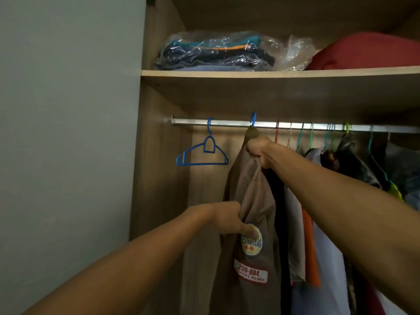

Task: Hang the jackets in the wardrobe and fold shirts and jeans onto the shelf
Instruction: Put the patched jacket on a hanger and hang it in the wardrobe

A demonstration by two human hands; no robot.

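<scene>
At nine o'clock on the rail (295, 126) hung an empty blue hanger (202, 153). Left hand (229, 220) gripped the brown jacket (250, 201) mid-body; right hand (259, 151) clenched its collar at twelve, hanger hook (253, 119) over the rail. Jacket nearly hung. Shelf (272, 73) held bagged clothes (216, 53); folding apparently remained.

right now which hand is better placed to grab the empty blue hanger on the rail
Left. The left hand grips the brown jacket low, on the empty hanger's side; the right hand holds the jacket's collar up at the rail.
</scene>
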